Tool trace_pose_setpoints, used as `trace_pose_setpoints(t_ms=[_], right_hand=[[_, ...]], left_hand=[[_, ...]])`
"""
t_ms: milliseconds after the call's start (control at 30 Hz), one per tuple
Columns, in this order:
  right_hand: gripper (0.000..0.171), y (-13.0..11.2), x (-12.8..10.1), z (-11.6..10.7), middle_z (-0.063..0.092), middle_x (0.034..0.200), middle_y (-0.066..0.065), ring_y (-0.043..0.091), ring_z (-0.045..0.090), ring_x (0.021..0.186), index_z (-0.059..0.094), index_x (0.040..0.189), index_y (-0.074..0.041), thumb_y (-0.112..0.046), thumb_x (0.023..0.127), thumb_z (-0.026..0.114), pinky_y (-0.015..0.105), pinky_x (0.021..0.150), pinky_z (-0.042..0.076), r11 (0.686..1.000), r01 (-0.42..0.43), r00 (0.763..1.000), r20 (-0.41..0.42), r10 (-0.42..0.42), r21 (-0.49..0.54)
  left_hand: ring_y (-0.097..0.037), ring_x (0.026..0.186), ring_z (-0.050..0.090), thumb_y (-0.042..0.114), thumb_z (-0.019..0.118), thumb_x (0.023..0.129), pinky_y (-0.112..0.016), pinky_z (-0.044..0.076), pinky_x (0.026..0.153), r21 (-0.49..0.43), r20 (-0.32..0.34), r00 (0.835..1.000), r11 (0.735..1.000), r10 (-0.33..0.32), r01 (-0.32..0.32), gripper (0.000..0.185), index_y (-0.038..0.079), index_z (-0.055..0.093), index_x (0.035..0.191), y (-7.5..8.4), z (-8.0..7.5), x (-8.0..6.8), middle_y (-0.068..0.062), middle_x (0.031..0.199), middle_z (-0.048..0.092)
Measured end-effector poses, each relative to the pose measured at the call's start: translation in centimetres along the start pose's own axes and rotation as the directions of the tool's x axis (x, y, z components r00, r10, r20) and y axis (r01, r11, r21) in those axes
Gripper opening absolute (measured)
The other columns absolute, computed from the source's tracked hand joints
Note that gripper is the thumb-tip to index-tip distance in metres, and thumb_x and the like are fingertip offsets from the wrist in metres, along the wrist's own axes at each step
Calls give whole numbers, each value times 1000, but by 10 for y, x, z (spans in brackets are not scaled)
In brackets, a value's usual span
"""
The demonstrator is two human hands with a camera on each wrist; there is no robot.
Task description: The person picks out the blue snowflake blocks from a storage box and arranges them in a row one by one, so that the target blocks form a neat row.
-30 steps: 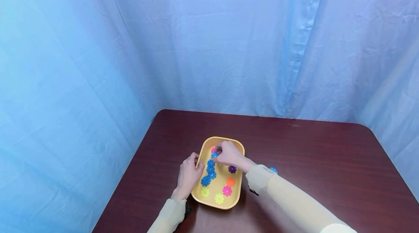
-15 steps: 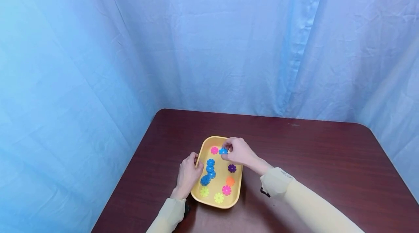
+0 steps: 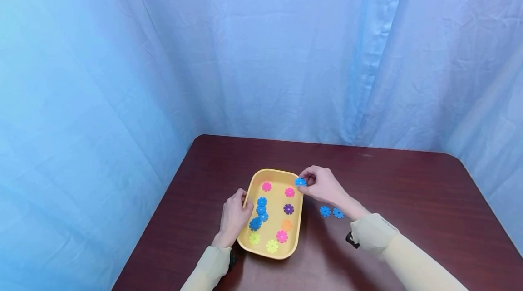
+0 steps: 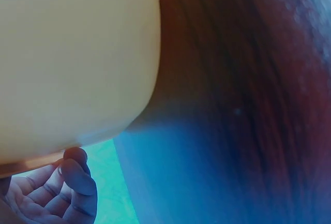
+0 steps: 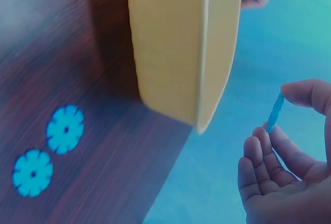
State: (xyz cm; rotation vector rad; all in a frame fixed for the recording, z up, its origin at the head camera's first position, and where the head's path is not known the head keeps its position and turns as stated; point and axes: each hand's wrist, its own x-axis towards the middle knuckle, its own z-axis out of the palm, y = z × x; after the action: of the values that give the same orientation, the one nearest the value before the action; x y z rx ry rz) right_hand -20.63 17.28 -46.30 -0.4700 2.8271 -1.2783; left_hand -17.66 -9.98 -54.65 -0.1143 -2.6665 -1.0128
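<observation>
In the head view, a blue disc (image 3: pixel 300 182) is pinched by the right hand (image 3: pixel 323 185) above the right rim of the yellow tray (image 3: pixel 295 232), whose left rim is gripped by the left hand (image 3: pixel 234 217); two blue discs (image 3: pixel 331 212) lie on the table (image 3: pixel 408 209). In the left wrist view, curled fingers (image 4: pixel 77 182) are seen under the tray's edge. In the right wrist view, the disc is pinched edge-on between thumb and fingertips.
</observation>
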Motion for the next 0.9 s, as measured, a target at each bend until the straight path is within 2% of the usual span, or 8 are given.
trace_pose_setpoints(t_ms=[200,533,900], right_hand=[[30,15,-12,-16,57,83,2,17,51,73,63,96,-11,-25,72,75,30,65,46,999,-31,999,-29,31,-10],[31,56,-35,-43,58,84,2,16,52,74,63,96,-11,-29,73,73,31,66,45,995,-79,994,-78,74,-62],[35,86,-62,-59,59,84,4,17,51,73,63,96,-10,-34,72,73,30,65,45,983,-145,986,-102,133,-112]], left_hand=[[-7,50,47,14,61,77,-22,40,47,0,9,1000,1000,-7,7,10,13,58,87,-2,0,0,7,65,51],[-8,53,49,14,63,75,-23,41,49,9,3,1000,1000,-4,4,12,14,56,85,-2,0,-1,6,67,53],[-8,53,49,14,61,76,-23,41,49,1,5,1000,1000,-13,13,10,14,57,85,0,0,-2,6,67,53]])
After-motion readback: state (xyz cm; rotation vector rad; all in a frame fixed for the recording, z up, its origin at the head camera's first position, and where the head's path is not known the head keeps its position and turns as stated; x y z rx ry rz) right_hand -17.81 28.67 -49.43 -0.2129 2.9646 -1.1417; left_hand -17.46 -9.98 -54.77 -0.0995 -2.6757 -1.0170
